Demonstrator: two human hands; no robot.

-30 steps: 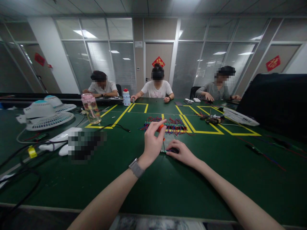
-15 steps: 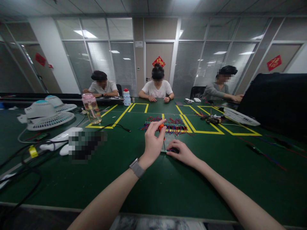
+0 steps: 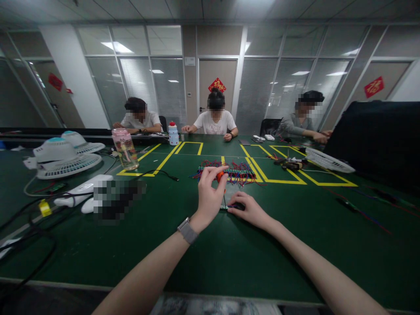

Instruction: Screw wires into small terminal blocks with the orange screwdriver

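Observation:
My left hand [image 3: 209, 194] is raised over the green table [image 3: 210, 258], its fingers closed round a small tool with an orange handle [image 3: 219, 176] held upright. My right hand [image 3: 250, 210] lies low on the table just to the right, fingers pressing a small dark part [image 3: 236, 205] beside a thin strip. Just behind both hands lies a row of small pieces with red, blue and green wires [image 3: 234, 172]. A grey watch [image 3: 187, 230] is on my left wrist.
Three people sit at the far side of the table. A clear pink-lidded bottle [image 3: 124, 148], two white fans [image 3: 62, 157] and black cables lie at the left. A white keyboard-like unit [image 3: 328, 161] and a black screen [image 3: 377, 140] stand at the right. Yellow tape marks boxes.
My hands have barely moved; the left hand's fingers shifted slightly on the orange-handled tool. The people opposite moved their arms a little.

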